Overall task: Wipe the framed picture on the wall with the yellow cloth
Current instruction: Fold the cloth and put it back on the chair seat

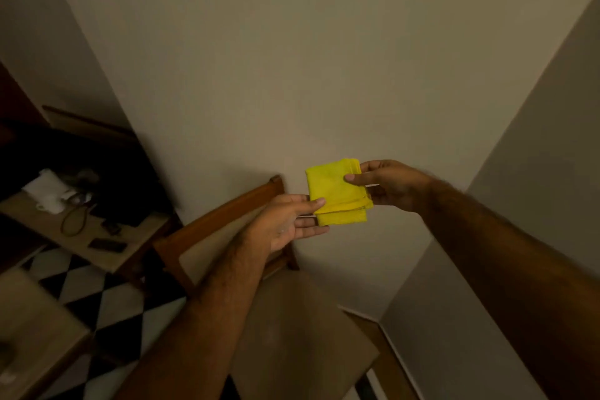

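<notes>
We hold both hands out in front of us at the same level, against a plain pale wall (292, 58). Our right hand (394, 185) is closed on the yellow cloth (336, 191): the thumb presses on the near face of the cloth at its right edge, and the fingers pass behind it. Our left hand (285, 221) is open, palm turned up and to the right. Its thumb tip touches the lower left edge of the cloth, and its fingers reach under the lower left corner; we cannot tell whether they touch the fabric there.

The yellow cloth lies between the two hands, folded into a flat, roughly square pad of several layers. It is held clear of the wall and clear of the furniture below. Its folded edges show as a stepped band along the bottom.

Directly below the hands stands a wooden chair (224, 214) with a beige padded seat; its backrest stands close to the wall. To the left of the chair, a bench (130, 247) carries a white crumpled item (48, 190), a looped cable (73, 221) and a dark flat phone-like object (107, 245). The floor (97, 299) under the bench has black and white diamond tiles. A second wall (519, 204) meets the first at a corner on the right.
</notes>
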Demonstrator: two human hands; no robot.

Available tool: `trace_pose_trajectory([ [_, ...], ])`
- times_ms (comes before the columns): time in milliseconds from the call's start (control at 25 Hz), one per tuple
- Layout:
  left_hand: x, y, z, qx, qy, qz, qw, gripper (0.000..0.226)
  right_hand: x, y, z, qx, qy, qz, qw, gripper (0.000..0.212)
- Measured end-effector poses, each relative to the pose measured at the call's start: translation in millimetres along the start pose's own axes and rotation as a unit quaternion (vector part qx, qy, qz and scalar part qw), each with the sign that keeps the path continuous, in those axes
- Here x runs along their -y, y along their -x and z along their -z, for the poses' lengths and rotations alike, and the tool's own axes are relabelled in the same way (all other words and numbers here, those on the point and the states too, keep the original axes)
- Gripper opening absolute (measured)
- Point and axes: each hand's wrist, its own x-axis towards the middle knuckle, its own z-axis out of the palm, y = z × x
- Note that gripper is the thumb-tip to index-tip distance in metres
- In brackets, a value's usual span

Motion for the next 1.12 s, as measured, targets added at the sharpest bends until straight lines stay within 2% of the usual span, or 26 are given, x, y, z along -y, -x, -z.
trace_pose_trajectory([
  [120,51.7,-18.8,44.4,-0.054,0.014,0.033,0.998,0.012,-57.5,-52.9,-31.8,0.028,-0.012,-0.065,0.997,0.044],
  [360,147.9,-64.0,113.7,-0.108,-0.015,0.11,0.988,0.035,-181.2,-132.1,-79.1,0.037,-0.009,-0.17,0.985,0.027],
  [680,312.2,-128.3,178.3,-0.182,-0.154,0.21,0.948,0.03,-360.9,-189.4,-137.9,0.013,0.012,-0.301,0.953,0.017],
  [800,365.4,-146.5,203.2,-0.184,-0.227,0.24,0.926,0.03,-427.1,-205.0,-154.1,0.005,0.036,-0.326,0.945,0.019],
  [1040,434.6,-174.9,230.8,-0.183,-0.373,0.239,0.878,0.031,-505.3,-227.1,-186.1,-0.027,0.06,-0.339,0.939,0.017],
  [1120,451.0,-182.3,233.2,-0.176,-0.421,0.236,0.858,0.03,-525.9,-230.2,-193.4,-0.037,0.089,-0.333,0.938,0.025],
])
